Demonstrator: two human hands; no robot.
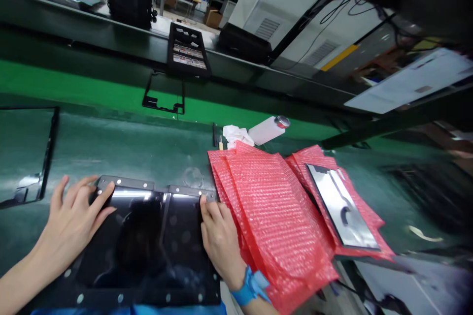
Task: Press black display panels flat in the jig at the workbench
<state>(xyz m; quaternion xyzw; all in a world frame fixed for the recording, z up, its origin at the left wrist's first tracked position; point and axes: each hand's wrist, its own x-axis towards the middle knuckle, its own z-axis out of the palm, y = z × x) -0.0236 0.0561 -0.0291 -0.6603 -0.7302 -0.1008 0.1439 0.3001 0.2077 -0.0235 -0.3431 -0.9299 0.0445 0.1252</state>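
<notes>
A glossy black panel in a black frame point(148, 246) lies flat on the green bench in front of me. My left hand point(76, 219) rests with spread fingers on its upper left corner. My right hand point(218, 236), with a blue wrist strap, presses its fingertips on the panel's upper right edge. Neither hand grips anything; both lie on the panel's surface.
A pile of pink bubble-wrap bags point(273, 211) lies right of the panel, a second one point(343, 206) bearing a grey panel. Behind are a white bottle point(268, 129), a crumpled cloth point(236, 134), a black frame point(162, 93) and a parts tray point(187, 51). Another black frame point(25, 157) lies at the left.
</notes>
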